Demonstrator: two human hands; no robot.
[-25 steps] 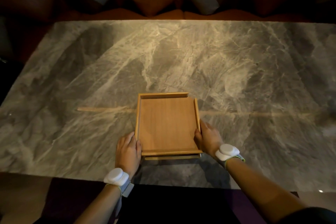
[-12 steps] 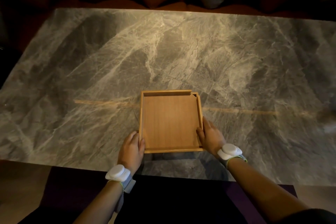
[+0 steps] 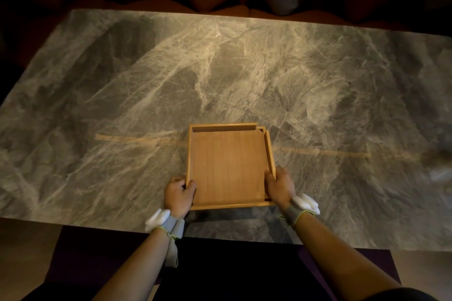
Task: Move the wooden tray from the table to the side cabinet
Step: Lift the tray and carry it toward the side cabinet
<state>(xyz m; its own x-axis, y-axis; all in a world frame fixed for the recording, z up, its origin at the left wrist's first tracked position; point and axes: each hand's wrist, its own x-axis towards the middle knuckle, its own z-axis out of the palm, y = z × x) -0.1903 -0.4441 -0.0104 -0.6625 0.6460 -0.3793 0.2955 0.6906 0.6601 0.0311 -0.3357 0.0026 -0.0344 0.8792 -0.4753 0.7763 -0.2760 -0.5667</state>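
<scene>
Both hands now clasp square wooden tray on veined marble.

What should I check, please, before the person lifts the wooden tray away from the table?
1. Left hand closed on the wooden tray at its left rim: ok.
2. Right hand closed on the right rim: ok.
3. Tray holds nothing that could slide: ok.
4. Tray corners sound: not ok, the far right corner shows a gap between the rim pieces.
5. Marble table bare around the tray: ok.
6. Path to the side cabinet: cannot tell, the cabinet is out of view.
</scene>
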